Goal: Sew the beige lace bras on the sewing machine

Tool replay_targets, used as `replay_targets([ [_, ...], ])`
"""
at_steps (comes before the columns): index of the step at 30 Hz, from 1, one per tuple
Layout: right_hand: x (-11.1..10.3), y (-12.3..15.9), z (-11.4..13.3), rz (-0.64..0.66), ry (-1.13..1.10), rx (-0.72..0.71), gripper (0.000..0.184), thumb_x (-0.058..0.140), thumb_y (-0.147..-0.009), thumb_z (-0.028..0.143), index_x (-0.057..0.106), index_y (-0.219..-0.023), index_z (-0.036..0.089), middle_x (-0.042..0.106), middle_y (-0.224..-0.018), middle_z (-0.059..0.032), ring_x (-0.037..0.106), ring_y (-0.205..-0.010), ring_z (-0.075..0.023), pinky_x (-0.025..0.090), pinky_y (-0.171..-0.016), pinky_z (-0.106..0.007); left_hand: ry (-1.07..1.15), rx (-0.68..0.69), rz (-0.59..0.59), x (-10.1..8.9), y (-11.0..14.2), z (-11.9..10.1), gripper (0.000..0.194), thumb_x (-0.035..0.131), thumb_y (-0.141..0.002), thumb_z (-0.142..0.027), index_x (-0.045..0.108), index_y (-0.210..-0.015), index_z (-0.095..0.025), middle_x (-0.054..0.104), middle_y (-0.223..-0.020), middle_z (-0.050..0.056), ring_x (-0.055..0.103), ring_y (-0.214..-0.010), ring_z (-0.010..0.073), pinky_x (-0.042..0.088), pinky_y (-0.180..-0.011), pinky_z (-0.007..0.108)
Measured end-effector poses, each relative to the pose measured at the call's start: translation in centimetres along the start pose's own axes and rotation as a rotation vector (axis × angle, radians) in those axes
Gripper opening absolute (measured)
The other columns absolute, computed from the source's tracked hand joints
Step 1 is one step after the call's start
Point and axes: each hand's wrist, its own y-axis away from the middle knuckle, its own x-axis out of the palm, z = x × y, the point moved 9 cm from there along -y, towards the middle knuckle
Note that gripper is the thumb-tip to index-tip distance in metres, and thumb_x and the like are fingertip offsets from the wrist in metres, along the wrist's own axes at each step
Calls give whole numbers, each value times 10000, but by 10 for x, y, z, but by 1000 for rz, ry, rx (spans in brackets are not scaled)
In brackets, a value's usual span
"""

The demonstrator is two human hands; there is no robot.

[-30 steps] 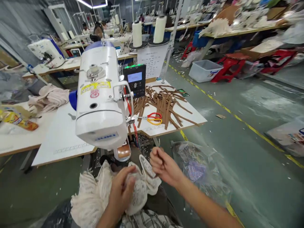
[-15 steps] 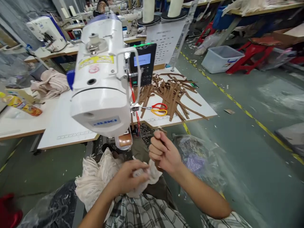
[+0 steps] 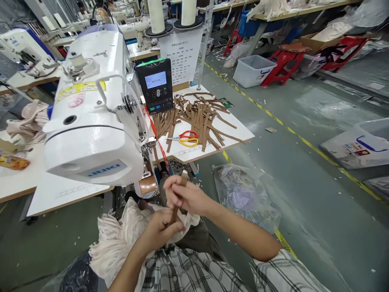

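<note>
A brown fabric strip (image 3: 184, 179) runs slantwise between my two hands, its pale end poking out above the right one. My right hand (image 3: 190, 198) has its fingers closed around the strip's upper part. Lower down, my left hand (image 3: 162, 230) pinches the same strip between thumb and fingers. Beneath both hands a cream lace garment (image 3: 117, 239) lies bunched across my lap, partly hidden by the left forearm. Just ahead stands a white sewing machine (image 3: 94, 150), its rounded head to the left of my hands.
On the white tabletop (image 3: 243, 136) lie a heap of brown strips (image 3: 200, 117) and red-and-yellow scissors (image 3: 189, 138). A control screen (image 3: 156, 81) stands behind. Down on the floor to the right are a plastic bag (image 3: 243, 198) and a clear bin (image 3: 358, 146).
The view has swung right, so the machine sits further left. My right hand has come closer to the left, and the brown strip now shows plainly between them.
</note>
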Motion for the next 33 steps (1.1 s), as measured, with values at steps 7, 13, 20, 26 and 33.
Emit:
replay_targets([
  [7,-58,0,-3,-340,-398,49,220,468,-1006,337,641,-1047,208,632,-839,21,610,-742,-65,519,-842,-218,118,-35,-17,-9,17,-17,483,378,-1014,-447,759,-960,-156,729,-858,69,631,-771,162,461,-726,249],
  [13,-27,37,-65,-57,173,420,570,579,-861,654,687,-1146,172,689,-1022,-74,615,-1022,-213,462,-919,-346,142,-202,-133,-13,10,-26,451,415,-997,-389,793,-897,-163,754,-904,52,668,-890,182,490,-831,259],
  [20,-42,13,-14,-362,403,141,340,578,-924,507,685,-935,184,537,-673,23,498,-625,-98,418,-585,-219,99,-182,-252,-27,6,-34,415,423,-993,-362,779,-929,-159,771,-915,51,687,-854,183,509,-784,261],
  [26,-36,-9,12,-291,652,94,274,699,-840,437,689,-905,171,618,-675,18,489,-524,-76,408,-510,-219,-153,105,-372,-47,8,-58,311,451,-997,-281,727,-1059,-152,762,-927,68,699,-835,169,543,-750,251],
  [33,-39,-56,29,-243,793,113,266,677,-823,436,662,-829,171,688,-678,-23,631,-625,-148,495,-602,-269,-842,198,-806,-94,38,-56,333,508,-964,-146,628,-1267,-210,663,-1230,118,681,-1002,181,547,-823,270],
])
